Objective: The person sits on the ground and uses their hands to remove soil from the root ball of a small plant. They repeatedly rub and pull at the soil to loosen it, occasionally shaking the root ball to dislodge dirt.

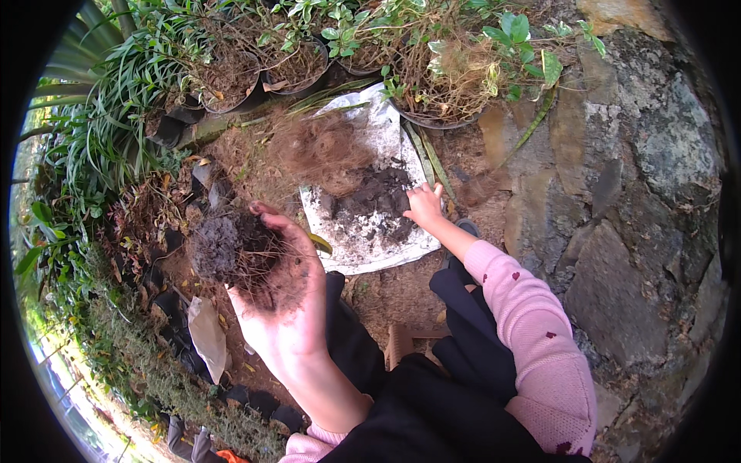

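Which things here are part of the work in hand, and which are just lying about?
In use:
left hand cupping a root clump
right hand on the dark soil heap
white sheet under the soil

Lying about:
potted plants
stone wall
pale scrap on the ground

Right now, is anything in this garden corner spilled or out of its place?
Yes. Dark soil and a heap of brown roots lie loose on the white sheet, and some roots spread past it onto the ground. The left hand holds a bare root clump, out of any pot; the right hand touches the soil.
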A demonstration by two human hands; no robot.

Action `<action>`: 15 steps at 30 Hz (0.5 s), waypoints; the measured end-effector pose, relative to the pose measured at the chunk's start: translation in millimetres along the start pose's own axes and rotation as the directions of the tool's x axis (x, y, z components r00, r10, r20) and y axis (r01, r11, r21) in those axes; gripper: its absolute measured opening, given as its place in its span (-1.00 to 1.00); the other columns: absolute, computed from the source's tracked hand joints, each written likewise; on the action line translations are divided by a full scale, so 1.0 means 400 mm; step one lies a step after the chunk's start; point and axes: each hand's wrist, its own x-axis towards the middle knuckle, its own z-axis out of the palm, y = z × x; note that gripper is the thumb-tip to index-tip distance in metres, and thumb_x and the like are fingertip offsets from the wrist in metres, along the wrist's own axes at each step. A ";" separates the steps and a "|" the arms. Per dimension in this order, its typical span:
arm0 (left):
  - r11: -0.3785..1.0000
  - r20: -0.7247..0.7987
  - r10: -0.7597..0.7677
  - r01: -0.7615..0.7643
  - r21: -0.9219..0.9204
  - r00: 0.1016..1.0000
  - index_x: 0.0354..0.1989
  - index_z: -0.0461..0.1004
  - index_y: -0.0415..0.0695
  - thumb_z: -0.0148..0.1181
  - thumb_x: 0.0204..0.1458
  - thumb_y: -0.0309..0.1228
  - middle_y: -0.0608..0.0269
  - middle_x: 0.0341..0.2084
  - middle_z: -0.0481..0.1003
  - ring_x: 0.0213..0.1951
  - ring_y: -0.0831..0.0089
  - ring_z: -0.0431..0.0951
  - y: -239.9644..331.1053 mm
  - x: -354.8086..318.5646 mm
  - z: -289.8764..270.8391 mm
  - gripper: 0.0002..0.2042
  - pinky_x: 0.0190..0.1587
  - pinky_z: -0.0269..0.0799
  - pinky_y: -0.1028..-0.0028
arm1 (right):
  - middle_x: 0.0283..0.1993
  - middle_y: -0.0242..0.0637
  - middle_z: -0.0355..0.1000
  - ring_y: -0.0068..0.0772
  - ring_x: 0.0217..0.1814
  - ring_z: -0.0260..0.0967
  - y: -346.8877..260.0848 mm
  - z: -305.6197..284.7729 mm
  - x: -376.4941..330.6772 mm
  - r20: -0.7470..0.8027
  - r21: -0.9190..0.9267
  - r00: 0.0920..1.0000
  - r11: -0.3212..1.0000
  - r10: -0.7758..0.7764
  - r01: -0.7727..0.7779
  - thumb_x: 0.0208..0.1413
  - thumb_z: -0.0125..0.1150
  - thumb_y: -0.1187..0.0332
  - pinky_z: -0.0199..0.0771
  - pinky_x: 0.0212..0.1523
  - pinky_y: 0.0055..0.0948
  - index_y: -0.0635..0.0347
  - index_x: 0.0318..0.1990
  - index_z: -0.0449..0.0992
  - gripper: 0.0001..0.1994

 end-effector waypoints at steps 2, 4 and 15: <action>1.000 0.006 0.014 -0.014 0.005 1.000 0.01 0.29 -0.38 -0.02 0.01 -0.37 -0.14 -0.08 0.37 -0.02 0.09 0.39 0.002 -0.003 0.001 -0.59 0.04 0.39 0.20 | -0.29 -0.37 0.50 -0.33 -0.02 0.28 -0.002 0.011 0.000 -0.014 0.018 1.000 1.000 0.002 -0.002 -0.33 0.45 0.11 -0.02 0.11 -0.02 0.10 -0.25 0.54 -0.56; 1.000 0.017 0.019 -0.019 -0.001 1.000 0.02 0.28 -0.38 -0.03 0.02 -0.37 -0.15 -0.07 0.36 -0.01 0.10 0.39 -0.001 -0.009 0.001 -0.58 0.04 0.39 0.20 | -0.34 -0.41 0.51 -0.37 -0.01 0.29 -0.002 0.013 0.007 -0.014 0.016 1.000 1.000 0.018 -0.018 -0.33 0.44 0.14 -0.02 0.13 -0.06 0.09 -0.30 0.56 -0.61; 1.000 0.035 -0.003 0.003 -0.001 0.999 0.03 0.27 -0.38 -0.03 0.02 -0.36 -0.14 -0.06 0.35 0.01 0.10 0.38 0.002 -0.010 0.000 -0.58 0.05 0.37 0.19 | -0.49 -0.31 0.51 -0.30 -0.14 0.38 0.017 0.010 0.028 -0.032 0.091 0.997 0.993 -0.069 0.072 -0.20 0.23 0.40 -0.04 0.13 -0.04 0.07 -0.47 0.59 -0.91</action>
